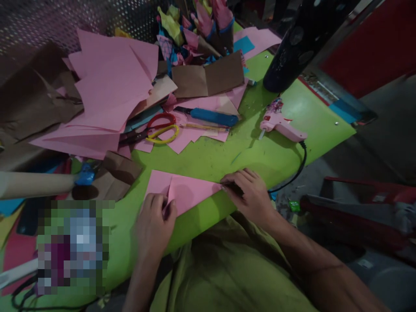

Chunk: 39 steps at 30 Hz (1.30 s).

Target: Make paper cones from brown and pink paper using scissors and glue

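A sheet of pink paper lies on the green table near its front edge, one part folded over so that it tapers to a point at the right. My left hand grips its lower left part, fingers curled and thumb by the fold. At the pointed right end my right hand pinches the tip between thumb and fingers. Beyond the sheet lie scissors with one red and one yellow handle, a blue utility knife and a pencil.
A pink glue gun rests at the right, its cord hanging over the edge. Behind it stands a dark bottle. Pink sheets and brown card pile up at the back, beside paper flowers. A blurred patch covers the lower left.
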{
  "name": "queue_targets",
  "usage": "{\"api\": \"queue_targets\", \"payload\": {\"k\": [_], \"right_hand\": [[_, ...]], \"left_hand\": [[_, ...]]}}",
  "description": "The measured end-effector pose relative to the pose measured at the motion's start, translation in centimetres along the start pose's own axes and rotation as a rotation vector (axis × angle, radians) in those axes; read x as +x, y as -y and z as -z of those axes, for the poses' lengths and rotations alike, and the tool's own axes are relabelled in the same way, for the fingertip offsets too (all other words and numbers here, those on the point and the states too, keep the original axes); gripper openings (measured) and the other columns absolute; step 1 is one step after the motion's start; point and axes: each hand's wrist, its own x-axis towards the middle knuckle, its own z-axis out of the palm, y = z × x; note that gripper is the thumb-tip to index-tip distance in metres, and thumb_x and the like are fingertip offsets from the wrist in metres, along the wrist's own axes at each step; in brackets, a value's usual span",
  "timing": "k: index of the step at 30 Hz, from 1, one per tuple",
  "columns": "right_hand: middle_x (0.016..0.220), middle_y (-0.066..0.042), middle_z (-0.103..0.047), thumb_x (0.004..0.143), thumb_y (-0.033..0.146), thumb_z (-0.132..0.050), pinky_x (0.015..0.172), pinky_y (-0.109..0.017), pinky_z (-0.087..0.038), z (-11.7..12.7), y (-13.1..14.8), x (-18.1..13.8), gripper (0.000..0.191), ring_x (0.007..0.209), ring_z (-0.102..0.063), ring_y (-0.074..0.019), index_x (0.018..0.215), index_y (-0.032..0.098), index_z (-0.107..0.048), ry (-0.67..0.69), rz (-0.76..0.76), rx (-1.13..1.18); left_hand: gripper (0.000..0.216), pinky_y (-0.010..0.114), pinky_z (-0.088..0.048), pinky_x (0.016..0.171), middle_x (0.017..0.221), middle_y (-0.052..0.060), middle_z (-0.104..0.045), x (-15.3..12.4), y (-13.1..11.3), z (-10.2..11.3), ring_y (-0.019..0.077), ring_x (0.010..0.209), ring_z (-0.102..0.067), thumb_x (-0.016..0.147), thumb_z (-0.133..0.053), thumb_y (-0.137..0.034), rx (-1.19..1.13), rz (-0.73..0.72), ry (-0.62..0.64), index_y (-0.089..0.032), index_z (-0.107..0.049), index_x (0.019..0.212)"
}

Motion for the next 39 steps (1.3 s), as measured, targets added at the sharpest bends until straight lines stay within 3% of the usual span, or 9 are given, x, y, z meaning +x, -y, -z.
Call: {"api": "queue_targets", "payload": {"k": [7, 18, 34, 37, 39], "right_hand": [[0.089, -0.005, -0.073, 0.096, 0.02, -0.054, 0.071, -0.036, -0.041, -0.25, -0.17, -0.15, 0.015, 0.081, -0.06, -0.0218, 0.095, 0.023, -0.069, 0.015, 0.007, -0.031], [0.086, -0.007, -0.063, 0.094, 0.008, -0.05, 0.068, -0.035, -0.03, -0.17, -0.41, -0.52, 0.041, 0.078, -0.051, -0.0201, 0.109, 0.032, -0.079, 0.081, 0.12, -0.192], [0.088, -0.007, -0.063, 0.095, 0.009, -0.052, 0.068, -0.033, -0.028, -0.33, -0.53, -0.57, 0.042, 0.079, -0.049, -0.0208, 0.11, 0.037, -0.079, 0.1, 0.134, -0.221], [0.087, -0.007, -0.063, 0.094, 0.008, -0.051, 0.068, -0.033, -0.027, -0.28, -0.5, -0.52, 0.042, 0.078, -0.049, -0.0207, 0.11, 0.036, -0.079, 0.102, 0.14, -0.222], [0.087, -0.007, -0.063, 0.094, 0.009, -0.052, 0.068, -0.034, -0.027, -0.25, -0.5, -0.49, 0.041, 0.078, -0.049, -0.0208, 0.11, 0.036, -0.079, 0.107, 0.144, -0.227]], "left_hand": [[0.018, 0.029, -0.042, 0.061, 0.086, 0.004, -0.057, 0.03, -0.22, 0.15, 0.0188, 0.074, -0.056, 0.092, -0.049, -0.033, -0.005, 0.014, 0.015, -0.023, -0.046, 0.077], [0.015, 0.028, -0.045, 0.061, 0.088, 0.004, -0.058, -0.19, -0.38, 0.11, 0.0175, 0.074, -0.058, 0.093, -0.05, -0.031, -0.005, 0.049, 0.044, -0.021, -0.051, 0.081], [0.013, 0.029, -0.045, 0.062, 0.086, 0.003, -0.06, -0.07, -0.62, 0.17, 0.0178, 0.074, -0.06, 0.093, -0.051, -0.026, 0.037, 0.037, 0.045, -0.021, -0.05, 0.081], [0.007, 0.031, -0.05, 0.064, 0.093, 0.006, -0.065, -0.12, -0.72, 0.1, 0.02, 0.078, -0.064, 0.09, -0.055, -0.025, 0.023, 0.065, 0.026, -0.02, -0.056, 0.095], [0.026, 0.037, -0.053, 0.074, 0.106, 0.011, -0.068, -0.2, -0.89, 0.08, 0.0253, 0.092, -0.066, 0.089, -0.058, -0.023, 0.061, 0.031, -0.035, -0.018, -0.058, 0.114]]}}
